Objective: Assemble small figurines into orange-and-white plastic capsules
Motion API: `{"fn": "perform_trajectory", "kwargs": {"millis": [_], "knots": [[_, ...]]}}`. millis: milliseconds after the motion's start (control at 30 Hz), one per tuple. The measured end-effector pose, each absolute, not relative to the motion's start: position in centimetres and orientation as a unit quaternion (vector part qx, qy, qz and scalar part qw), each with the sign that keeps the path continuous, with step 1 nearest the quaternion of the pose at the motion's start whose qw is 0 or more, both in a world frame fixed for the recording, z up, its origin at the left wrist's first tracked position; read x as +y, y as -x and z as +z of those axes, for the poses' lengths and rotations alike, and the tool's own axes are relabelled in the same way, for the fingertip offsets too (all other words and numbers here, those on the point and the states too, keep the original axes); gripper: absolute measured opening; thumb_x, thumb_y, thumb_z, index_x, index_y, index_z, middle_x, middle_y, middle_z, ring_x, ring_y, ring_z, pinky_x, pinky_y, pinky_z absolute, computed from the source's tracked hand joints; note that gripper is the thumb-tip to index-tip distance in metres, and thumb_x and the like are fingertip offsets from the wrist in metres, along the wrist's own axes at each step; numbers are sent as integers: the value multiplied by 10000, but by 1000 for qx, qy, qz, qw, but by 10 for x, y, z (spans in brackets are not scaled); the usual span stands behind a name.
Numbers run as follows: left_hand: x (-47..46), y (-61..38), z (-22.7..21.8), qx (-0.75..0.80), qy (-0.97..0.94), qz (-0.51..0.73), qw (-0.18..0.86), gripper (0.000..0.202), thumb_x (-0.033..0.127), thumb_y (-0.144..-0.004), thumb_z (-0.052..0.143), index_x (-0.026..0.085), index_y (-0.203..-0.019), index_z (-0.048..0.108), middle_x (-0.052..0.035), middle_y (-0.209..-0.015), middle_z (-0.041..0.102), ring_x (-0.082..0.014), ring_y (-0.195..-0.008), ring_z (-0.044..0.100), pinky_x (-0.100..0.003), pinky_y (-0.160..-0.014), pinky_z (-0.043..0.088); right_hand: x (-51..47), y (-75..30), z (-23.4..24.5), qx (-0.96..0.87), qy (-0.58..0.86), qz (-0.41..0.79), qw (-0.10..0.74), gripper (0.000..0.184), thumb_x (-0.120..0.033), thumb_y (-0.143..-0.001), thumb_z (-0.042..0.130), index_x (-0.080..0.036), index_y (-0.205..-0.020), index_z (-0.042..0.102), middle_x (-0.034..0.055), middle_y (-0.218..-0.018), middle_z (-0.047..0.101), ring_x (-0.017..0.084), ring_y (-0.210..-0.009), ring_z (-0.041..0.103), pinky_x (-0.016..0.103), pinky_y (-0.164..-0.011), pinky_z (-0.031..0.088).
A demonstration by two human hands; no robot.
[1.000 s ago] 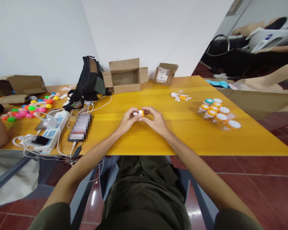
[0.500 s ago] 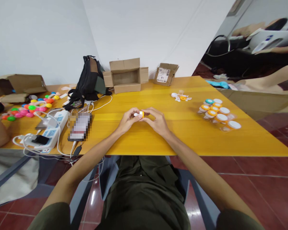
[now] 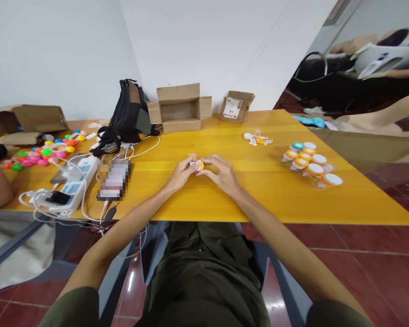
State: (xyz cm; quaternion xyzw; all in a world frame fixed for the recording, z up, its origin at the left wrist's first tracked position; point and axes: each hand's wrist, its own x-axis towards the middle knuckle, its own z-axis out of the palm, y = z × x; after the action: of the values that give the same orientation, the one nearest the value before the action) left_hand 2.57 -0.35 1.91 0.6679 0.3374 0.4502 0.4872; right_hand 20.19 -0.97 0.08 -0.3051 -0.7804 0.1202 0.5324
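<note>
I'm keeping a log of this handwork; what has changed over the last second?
The small orange-and-white piece between the left hand and right hand appears to have tilted slightly. Nothing was visibly picked up or let go. The lidded jars, black backpack and open cardboard box stayed put.

The left hand and the right hand are gripping a small orange-and-white item between them above the desk — part of it being hidden from view. Lidded jars are sitting clustered to the right; loose white and orange pieces are lying farther back. An open cardboard box is standing between a black backpack and a smaller box — a phone is lying beside a power strip at left.
</note>
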Motion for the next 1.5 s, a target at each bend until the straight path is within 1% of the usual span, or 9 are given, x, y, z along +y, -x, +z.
{"fn": "perform_trajectory", "kwargs": {"millis": [333, 700, 833, 1000, 1100, 1200, 1300, 1367, 1500], "knots": [[-1, -24, 20, 338, -647, 429, 531, 605, 783, -749, 663, 189, -674, 585, 16, -586, 533, -117, -539, 477, -265, -545, 396, -10, -204, 0, -786, 318, 131, 513, 230, -409, -881, 755, -297, -1081, 748, 57, -1001, 754, 248, -930, 709, 412, -866, 584], [0, -22, 17, 328, -629, 464, 531, 558, 687, -665, 810, 184, -856, 661, -7, -833, 623, -134, -720, 567, -270, -692, 487, -9, -202, 5, -735, 366, 218, 528, 214, -476, -862, 742, -266, -873, 777, 22, -780, 729, 207, -741, 672, 365, -744, 570], [0, -23, 16, 326, -639, 471, 514, 522, 644, -683, 820, 186, -879, 663, -10, -876, 643, -153, -813, 599, -283, -791, 496, -8, -201, 9, -709, 368, 284, 530, 243, -492, -828, 744, -255, -792, 778, 14, -762, 748, 198, -715, 678, 353, -730, 568], [1, -22, 14, 329, -658, 471, 487, 504, 634, -711, 803, 185, -894, 663, -21, -885, 658, -173, -834, 608, -295, -798, 491, -7, -198, 10, -666, 376, 363, 532, 241, -476, -741, 797, -237, -763, 775, 21, -781, 775, 209, -746, 705, 362, -763, 575], [4, -17, 14, 342, -689, 464, 438, 456, 629, -811, 712, 191, -937, 689, -44, -934, 680, -200, -887, 619, -311, -817, 482, -4, -197, 9, -628, 387, 413, 534, 302, -510, -695, 820, -229, -795, 775, 31, -816, 787, 216, -776, 713, 373, -783, 582], [9, -9, 14, 384, -717, 472, 340, 373, 549, -907, 627, 210, -1033, 714, -79, -1058, 688, -238, -1020, 614, -348, -904, 474, 1, -201, 7, -585, 399, 439, 552, 397, -581, -661, 826, -229, -835, 765, 47, -870, 794, 229, -826, 724, 379, -800, 585], [17, 0, 13, 438, -741, 452, 235, 349, 409, -860, 717, 250, -1171, 708, -99, -1280, 626, -283, -1231, 536, -416, -1078, 401, 6, -206, 5, -558, 414, 446, 565, 443, -628, -686, 798, -228, -871, 752, 65, -890, 788, 234, -841, 728, 372, -778, 584], [23, 4, 11, 454, -758, 411, 224, 425, 310, -819, 752, 275, -1238, 689, -93, -1348, 597, -292, -1269, 516, -453, -1130, 359, 8, -208, 3, -549, 424, 448, 564, 456, -633, -683, 800, -220, -870, 742, 69, -867, 780, 229, -814, 721, 364, -752, 580], [31, 3, 7, 419, -771, 378, 295, 291, 205, -782, 742, 223, -1071, 713, -76, -1094, 697, -253, -1080, 620, -427, -1041, 445, 10, -207, 0, -544, 435, 459, 551, 472, -615, -638, 831, -210, -856, 729, 60, -825, 766, 221, -775, 702, 356, -722, 575]]}}
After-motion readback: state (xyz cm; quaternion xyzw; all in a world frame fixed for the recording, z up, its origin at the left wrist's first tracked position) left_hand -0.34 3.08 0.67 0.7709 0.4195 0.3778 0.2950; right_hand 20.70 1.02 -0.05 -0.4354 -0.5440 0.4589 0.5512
